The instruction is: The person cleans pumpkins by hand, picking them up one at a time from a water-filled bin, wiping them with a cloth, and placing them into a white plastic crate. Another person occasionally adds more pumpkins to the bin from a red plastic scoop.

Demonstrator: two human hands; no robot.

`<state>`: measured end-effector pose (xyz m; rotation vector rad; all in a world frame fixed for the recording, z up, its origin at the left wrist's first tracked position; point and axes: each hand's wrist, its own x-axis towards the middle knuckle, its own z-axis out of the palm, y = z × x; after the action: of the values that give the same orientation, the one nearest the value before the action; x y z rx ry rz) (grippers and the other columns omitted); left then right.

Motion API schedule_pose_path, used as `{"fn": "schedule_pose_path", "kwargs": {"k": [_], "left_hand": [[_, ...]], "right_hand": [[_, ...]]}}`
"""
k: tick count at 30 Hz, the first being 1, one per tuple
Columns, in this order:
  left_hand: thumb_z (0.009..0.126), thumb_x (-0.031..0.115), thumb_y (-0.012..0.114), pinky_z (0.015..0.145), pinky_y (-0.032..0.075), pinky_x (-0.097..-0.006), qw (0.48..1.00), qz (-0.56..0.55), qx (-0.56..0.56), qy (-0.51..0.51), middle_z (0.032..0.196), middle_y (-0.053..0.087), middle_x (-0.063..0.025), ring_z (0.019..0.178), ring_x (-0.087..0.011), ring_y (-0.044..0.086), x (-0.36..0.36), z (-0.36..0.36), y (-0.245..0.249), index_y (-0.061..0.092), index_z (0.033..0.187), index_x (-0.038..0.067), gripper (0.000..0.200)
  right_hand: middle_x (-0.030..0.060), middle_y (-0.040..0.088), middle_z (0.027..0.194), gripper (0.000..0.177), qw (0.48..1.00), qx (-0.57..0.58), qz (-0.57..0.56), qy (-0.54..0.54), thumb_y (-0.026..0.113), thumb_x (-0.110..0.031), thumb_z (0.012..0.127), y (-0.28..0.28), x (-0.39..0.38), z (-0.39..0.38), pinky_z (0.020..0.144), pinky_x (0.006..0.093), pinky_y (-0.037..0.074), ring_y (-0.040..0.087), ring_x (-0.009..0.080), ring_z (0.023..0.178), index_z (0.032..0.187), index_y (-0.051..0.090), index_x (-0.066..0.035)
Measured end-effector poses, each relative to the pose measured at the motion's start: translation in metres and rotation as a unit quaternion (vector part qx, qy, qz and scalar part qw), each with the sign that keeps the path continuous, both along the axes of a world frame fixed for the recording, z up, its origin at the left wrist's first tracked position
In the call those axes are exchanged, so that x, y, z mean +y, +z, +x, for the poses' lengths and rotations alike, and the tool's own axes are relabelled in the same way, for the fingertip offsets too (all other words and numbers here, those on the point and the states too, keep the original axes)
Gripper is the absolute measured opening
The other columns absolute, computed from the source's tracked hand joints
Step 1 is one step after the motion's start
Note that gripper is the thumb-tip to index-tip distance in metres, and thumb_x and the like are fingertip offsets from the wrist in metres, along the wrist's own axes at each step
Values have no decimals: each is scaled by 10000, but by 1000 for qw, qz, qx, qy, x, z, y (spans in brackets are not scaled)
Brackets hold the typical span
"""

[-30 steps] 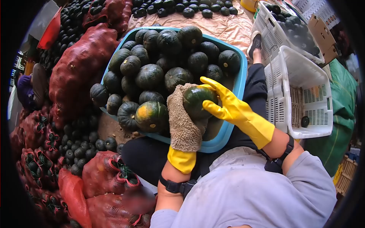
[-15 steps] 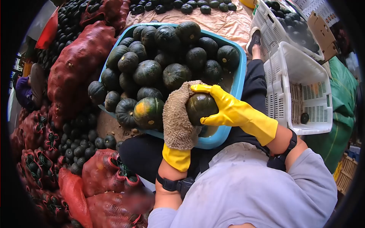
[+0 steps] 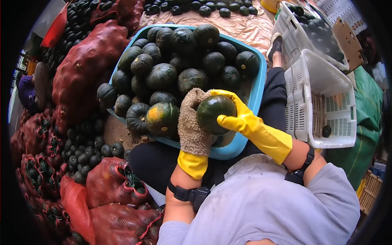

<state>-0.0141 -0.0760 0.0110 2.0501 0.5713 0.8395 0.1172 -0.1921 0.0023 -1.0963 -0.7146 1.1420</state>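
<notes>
A dark green pumpkin [image 3: 216, 114] with a wet shine is held above the near edge of a blue tub [image 3: 256, 96]. My right hand [image 3: 241, 116], in a yellow rubber glove, grips its right side with fingers over the top and thumb in front. My left hand [image 3: 193, 124] wears a shaggy brown mitt over a yellow glove and cups the pumpkin's left side; the mitt hides its fingers. Many other green pumpkins [image 3: 161, 76] are heaped in the tub. Just left of the mitt lies a pumpkin with an orange patch [image 3: 162, 119].
On the right stands a white plastic crate [image 3: 332, 141] with one small pumpkin inside; a fuller crate [image 3: 286, 34] is behind it. Red mesh sacks [image 3: 87, 65] and loose pumpkins crowd the left. More pumpkins [image 3: 204, 11] line a tan sheet [image 3: 261, 18] at the back.
The pumpkin has been turned in my hands, showing a smoother, shinier side. My right hand has shifted slightly down its side, and the whole view has moved a little.
</notes>
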Motion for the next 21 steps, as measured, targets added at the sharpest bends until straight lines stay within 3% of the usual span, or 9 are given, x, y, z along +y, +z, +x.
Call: {"fn": "schedule_pose_path", "kwargs": {"k": [3,5,7,12,15,16,17,18,21], "left_hand": [[723,50,824,1145,475,-477,992,-105,-14,63,1313,699,-176,1255,-403,642,-9,14,-10,642,1346,66,648],[719,55,832,1143,475,-482,997,-57,-4,59,1322,692,-181,1259,-410,635,-13,10,2,640,1354,68,663],[715,59,839,1140,475,-487,997,71,-7,8,1330,685,-186,1264,-416,628,-5,-5,6,638,1362,69,678],[748,123,866,1145,474,-485,995,94,12,10,1350,666,-198,1271,-421,627,2,-20,0,623,1387,71,685],[798,163,880,1132,499,-461,978,194,22,74,1358,667,-202,1276,-424,640,2,1,-31,603,1395,61,666],[802,145,881,1128,503,-455,996,-19,-32,77,1351,677,-196,1283,-416,641,-7,12,-8,608,1394,75,656],[807,130,881,1116,510,-452,994,-69,-5,89,1341,690,-191,1274,-410,651,-9,19,10,599,1411,103,667],[812,114,882,1105,518,-450,987,-119,24,102,1331,703,-186,1265,-403,662,-11,26,28,589,1428,130,682],[828,71,847,1081,526,-477,977,-80,160,120,1365,686,-203,1242,-421,661,-19,30,26,552,1471,161,713]], "right_hand": [[107,545,1513,812,988,70,-50,-132,871,-260,910,-38,14,-9,1193,422,437,563,242,1360,1579,444,-85],[156,636,1400,810,945,-297,-94,-97,911,-241,850,-5,8,3,1160,418,458,582,254,1339,1523,505,-45],[211,567,1444,932,883,-467,-9,-54,948,-202,774,-3,-1,3,1150,437,452,574,395,1332,1564,471,-76],[197,560,1460,946,895,-421,140,42,942,-160,779,13,1,23,1152,452,451,580,364,1337,1583,448,-95],[172,559,1465,828,990,-128,61,1,864,-270,914,-12,20,25,1150,421,462,568,273,1353,1594,423,-96],[186,591,1424,753,983,-160,48,-73,816,-321,963,-22,30,24,1152,427,455,591,277,1325,1575,448,-79],[213,611,1402,715,912,-362,8,-195,798,-337,975,-49,39,29,1172,453,433,600,331,1311,1546,479,-48],[236,593,1419,709,885,-400,-17,-238,789,-350,978,-55,44,27,1181,470,421,584,372,1318,1536,487,-33],[273,544,1460,717,832,-491,-43,-254,788,-368,972,-52,40,26,1185,503,411,548,441,1338,1527,495,-22]]}}
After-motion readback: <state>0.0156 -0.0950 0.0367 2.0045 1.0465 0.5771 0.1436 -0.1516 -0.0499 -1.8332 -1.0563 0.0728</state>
